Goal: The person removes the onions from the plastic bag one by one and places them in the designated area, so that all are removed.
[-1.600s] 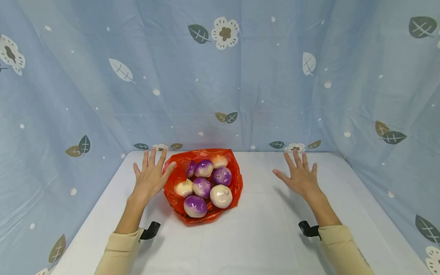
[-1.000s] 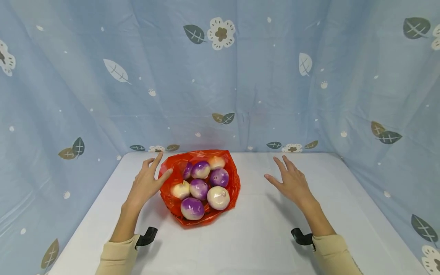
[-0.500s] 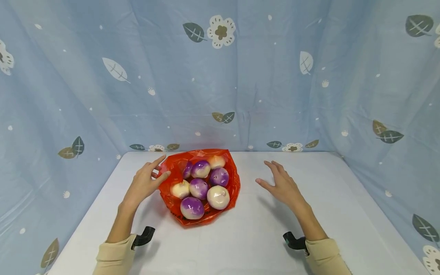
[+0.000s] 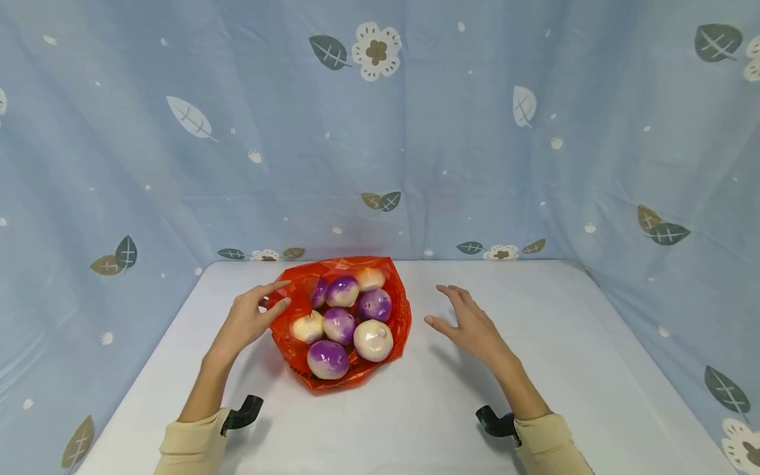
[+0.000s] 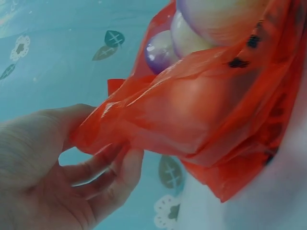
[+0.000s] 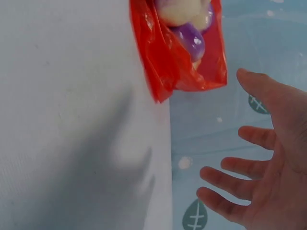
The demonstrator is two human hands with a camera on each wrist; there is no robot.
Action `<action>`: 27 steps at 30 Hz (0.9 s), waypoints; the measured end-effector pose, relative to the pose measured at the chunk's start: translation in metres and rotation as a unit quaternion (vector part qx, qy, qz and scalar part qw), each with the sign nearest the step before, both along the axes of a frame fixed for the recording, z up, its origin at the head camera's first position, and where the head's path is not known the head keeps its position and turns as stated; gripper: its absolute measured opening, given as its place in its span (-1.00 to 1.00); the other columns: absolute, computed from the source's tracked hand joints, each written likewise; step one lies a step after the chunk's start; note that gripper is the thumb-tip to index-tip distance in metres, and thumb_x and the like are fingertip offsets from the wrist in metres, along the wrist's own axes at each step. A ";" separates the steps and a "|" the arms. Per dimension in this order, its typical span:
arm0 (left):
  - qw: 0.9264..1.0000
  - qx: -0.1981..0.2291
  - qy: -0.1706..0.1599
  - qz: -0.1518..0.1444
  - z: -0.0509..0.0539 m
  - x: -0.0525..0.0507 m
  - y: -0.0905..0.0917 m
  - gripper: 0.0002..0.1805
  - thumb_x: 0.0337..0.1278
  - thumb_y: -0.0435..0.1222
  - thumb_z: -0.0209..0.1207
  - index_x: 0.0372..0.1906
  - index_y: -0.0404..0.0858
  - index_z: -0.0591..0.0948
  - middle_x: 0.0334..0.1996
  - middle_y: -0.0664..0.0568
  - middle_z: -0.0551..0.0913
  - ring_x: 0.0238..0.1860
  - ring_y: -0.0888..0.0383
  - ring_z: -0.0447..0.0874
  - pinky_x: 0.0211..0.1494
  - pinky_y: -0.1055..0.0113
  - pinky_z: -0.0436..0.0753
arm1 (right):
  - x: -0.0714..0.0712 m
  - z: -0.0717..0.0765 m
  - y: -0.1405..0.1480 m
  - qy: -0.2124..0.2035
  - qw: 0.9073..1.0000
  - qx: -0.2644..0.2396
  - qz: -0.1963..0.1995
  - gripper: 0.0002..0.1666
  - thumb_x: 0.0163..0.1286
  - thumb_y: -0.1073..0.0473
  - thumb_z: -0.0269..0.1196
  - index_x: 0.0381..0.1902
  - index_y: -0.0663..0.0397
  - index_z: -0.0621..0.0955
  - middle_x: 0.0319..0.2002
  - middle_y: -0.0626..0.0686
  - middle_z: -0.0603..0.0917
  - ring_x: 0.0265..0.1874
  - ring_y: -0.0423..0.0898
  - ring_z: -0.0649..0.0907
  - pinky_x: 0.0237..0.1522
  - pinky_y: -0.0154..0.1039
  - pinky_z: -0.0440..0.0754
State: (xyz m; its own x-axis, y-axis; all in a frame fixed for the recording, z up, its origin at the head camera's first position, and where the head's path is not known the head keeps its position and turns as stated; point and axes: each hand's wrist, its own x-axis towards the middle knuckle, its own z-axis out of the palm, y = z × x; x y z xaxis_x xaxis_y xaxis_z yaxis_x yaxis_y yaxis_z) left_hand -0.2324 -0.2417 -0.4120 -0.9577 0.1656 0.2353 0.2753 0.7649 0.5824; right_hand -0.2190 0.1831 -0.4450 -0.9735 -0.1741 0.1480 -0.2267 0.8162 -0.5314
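Observation:
A red plastic bag [image 4: 403, 316] lies with its mouth spread and holds several round purple-and-white vegetables [image 4: 340, 326]. At its left side is my left hand [image 4: 245, 318], thumb and index finger a little apart over the bag's edge. The left wrist view has the hand [image 5: 67, 167] at a corner of the bag [image 5: 192, 110], its thumb tip and some fingertips covered by the film; a firm pinch is not visible. My right hand [image 4: 475, 330] hovers right of the bag, fingers spread and slightly bent, touching nothing. The right wrist view shows this hand [image 6: 268, 167] apart from the bag [image 6: 163, 62].
The white table [image 4: 380, 435] stands against a blue patterned curtain [image 4: 380, 132] that rises behind it and along both sides. A black wrist mount [image 4: 243, 413] sits by the left sleeve, another [image 4: 496, 423] by the right one.
My right hand has moved left towards the bag, its fingers less widely spread. The left hand's fingers have bent and come to the bag's left edge. The bag lies as before.

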 end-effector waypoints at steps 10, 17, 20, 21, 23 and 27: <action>0.999 0.023 0.028 0.002 -0.010 -0.001 0.008 -0.60 0.31 -0.22 0.20 0.21 -0.19 0.59 -0.02 -0.20 0.68 -0.15 -0.05 0.58 -0.25 0.37 0.62 | 0.008 0.001 -0.021 -0.019 0.999 -0.019 0.027 -0.07 0.21 -0.35 0.29 0.46 -0.28 0.25 0.39 0.14 0.35 0.23 0.19 0.55 -0.01 0.23 0.64; 0.999 0.033 0.035 0.016 -0.011 0.000 0.008 -0.63 0.29 -0.27 0.21 0.17 -0.20 0.61 -0.03 -0.20 0.68 -0.18 -0.05 0.58 -0.28 0.38 0.60 | 0.012 0.002 -0.032 -0.034 0.998 -0.039 0.040 -0.06 0.17 -0.31 0.36 0.45 -0.41 0.24 0.26 0.06 0.47 0.05 0.07 0.64 -0.19 0.03 0.72; 0.999 0.035 0.034 0.019 -0.010 0.002 0.006 -0.64 0.28 -0.29 0.22 0.16 -0.21 0.62 -0.02 -0.21 0.67 -0.18 -0.07 0.59 -0.30 0.39 0.60 | 0.012 0.002 -0.038 -0.042 0.997 -0.046 0.054 -0.02 0.15 -0.29 0.38 0.46 -0.44 0.20 0.25 0.07 0.48 0.04 0.05 0.65 -0.19 -0.02 0.72; 0.999 0.036 0.033 0.020 -0.009 0.003 0.006 -0.64 0.27 -0.30 0.22 0.16 -0.21 0.62 -0.02 -0.22 0.67 -0.18 -0.08 0.59 -0.30 0.40 0.60 | 0.012 0.001 -0.040 -0.043 0.996 -0.047 0.058 -0.01 0.15 -0.28 0.39 0.47 -0.42 0.20 0.24 0.08 0.48 0.04 0.05 0.65 -0.19 -0.03 0.72; 0.999 0.036 0.029 0.023 -0.008 0.003 0.005 -0.63 0.27 -0.31 0.22 0.16 -0.21 0.61 -0.01 -0.22 0.67 -0.17 -0.09 0.60 -0.32 0.42 0.61 | 0.013 0.001 -0.043 -0.046 0.996 -0.050 0.064 0.00 0.14 -0.27 0.40 0.47 -0.38 0.21 0.20 0.10 0.49 0.03 0.05 0.65 -0.19 -0.04 0.72; 0.999 0.037 0.019 0.023 -0.008 0.002 0.006 -0.62 0.28 -0.30 0.22 0.18 -0.21 0.60 0.02 -0.23 0.66 -0.14 -0.11 0.60 -0.31 0.42 0.62 | 0.014 0.001 -0.048 -0.048 0.994 -0.055 0.076 0.01 0.13 -0.25 0.42 0.47 -0.27 0.25 0.14 0.12 0.51 0.00 0.05 0.65 -0.22 -0.09 0.71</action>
State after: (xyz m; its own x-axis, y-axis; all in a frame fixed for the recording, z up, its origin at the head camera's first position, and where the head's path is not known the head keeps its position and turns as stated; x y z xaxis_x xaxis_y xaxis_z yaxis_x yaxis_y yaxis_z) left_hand -0.2300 -0.2360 -0.4197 -0.9538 0.1028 0.2824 0.2648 0.7319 0.6278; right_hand -0.2054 0.1352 -0.4441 -0.9479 -0.3081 0.0816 -0.2866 0.7118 -0.6412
